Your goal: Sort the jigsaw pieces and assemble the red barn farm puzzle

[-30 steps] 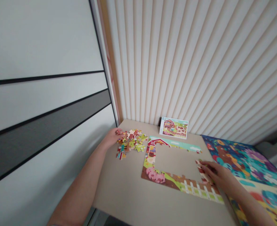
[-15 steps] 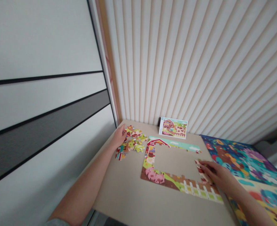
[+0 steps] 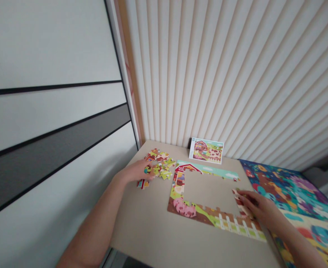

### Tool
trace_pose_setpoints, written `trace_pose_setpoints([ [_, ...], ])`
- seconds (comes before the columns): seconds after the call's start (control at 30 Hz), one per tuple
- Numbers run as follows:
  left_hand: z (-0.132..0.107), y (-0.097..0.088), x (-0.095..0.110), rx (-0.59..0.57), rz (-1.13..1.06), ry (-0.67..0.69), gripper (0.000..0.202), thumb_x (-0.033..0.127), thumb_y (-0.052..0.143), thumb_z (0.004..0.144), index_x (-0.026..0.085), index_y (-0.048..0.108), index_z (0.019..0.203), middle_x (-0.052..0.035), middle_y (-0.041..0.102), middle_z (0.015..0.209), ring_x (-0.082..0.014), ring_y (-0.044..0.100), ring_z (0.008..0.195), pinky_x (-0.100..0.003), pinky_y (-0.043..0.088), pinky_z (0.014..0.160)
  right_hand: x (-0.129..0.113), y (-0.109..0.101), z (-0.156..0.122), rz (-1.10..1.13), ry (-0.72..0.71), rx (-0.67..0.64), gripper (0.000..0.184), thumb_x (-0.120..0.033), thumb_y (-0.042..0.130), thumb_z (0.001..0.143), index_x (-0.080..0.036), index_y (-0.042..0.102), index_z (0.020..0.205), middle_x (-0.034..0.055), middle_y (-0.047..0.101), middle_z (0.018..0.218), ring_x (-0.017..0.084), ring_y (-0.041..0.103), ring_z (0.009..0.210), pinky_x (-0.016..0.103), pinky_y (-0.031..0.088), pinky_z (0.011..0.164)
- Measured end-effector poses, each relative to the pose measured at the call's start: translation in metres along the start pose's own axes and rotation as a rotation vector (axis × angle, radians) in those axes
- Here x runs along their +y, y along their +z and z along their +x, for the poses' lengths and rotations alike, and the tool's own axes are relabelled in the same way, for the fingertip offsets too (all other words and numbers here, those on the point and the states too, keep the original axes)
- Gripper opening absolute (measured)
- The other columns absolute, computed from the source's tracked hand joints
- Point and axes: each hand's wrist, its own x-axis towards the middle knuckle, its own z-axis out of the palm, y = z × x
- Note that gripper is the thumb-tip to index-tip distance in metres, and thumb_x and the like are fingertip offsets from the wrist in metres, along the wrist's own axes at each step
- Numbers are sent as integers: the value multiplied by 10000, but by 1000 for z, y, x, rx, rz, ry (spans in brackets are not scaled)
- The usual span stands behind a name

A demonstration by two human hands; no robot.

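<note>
Near the left edge of the table, my left hand reaches into a pile of loose jigsaw pieces, fingers stretched out over them. One separate piece lies just below that hand. A partly assembled farm puzzle forms a border with a bare middle, showing a barn, a pink pig and a white fence. At its right side my right hand pinches a jigsaw piece with brown and white patches; the fingers partly hide it and the border there.
A picture card of the farm scene leans upright at the back of the table. Two colourful finished pictures, a dark blue one and a lighter one, lie at the right. White panels and a pleated blind bound the table.
My left hand has moved down and nearer along the left side of the pile, uncovering its upper pieces. My right hand stays at the puzzle's right side.
</note>
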Motion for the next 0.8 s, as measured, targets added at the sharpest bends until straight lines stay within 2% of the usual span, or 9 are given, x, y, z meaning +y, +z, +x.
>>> trace_pose_setpoints([
  [0.23,-10,-6,-9,-120,-38,-6,500,510,848,519,264,713,933,-15,718,887,-266,649,834,-281,468,694,9,1,1,-31,-5,25,520,-633,518,919,-245,720,1200,95,759,1161,309,734,970,384,596,835],
  [0.37,-12,-10,-7,-158,-20,20,468,512,838,564,263,702,937,-9,721,900,-258,655,844,-276,472,702,8,1,0,-34,10,10,518,-626,521,923,-245,709,1219,90,760,1158,302,734,976,369,596,824],
  [0.5,-7,-17,-1,-19,-26,99,382,457,774,689,239,693,992,-27,732,1004,-263,659,929,-289,476,780,5,0,1,-42,-6,24,523,-634,517,919,-245,723,1200,91,760,1160,301,738,974,371,593,839],
  [0.67,4,-16,-3,248,10,12,243,405,625,843,194,669,954,-40,732,949,-250,664,882,-303,477,764,-3,-2,0,-40,-2,25,520,-636,511,920,-247,740,1178,86,773,1118,283,746,930,345,598,795],
  [0.8,15,-5,-7,392,-34,-19,269,362,575,890,185,662,1072,-58,730,1088,-252,664,1007,-320,494,868,-2,-2,-1,-28,5,6,559,-632,497,930,-216,709,1237,113,774,1097,291,745,916,346,599,760],
])
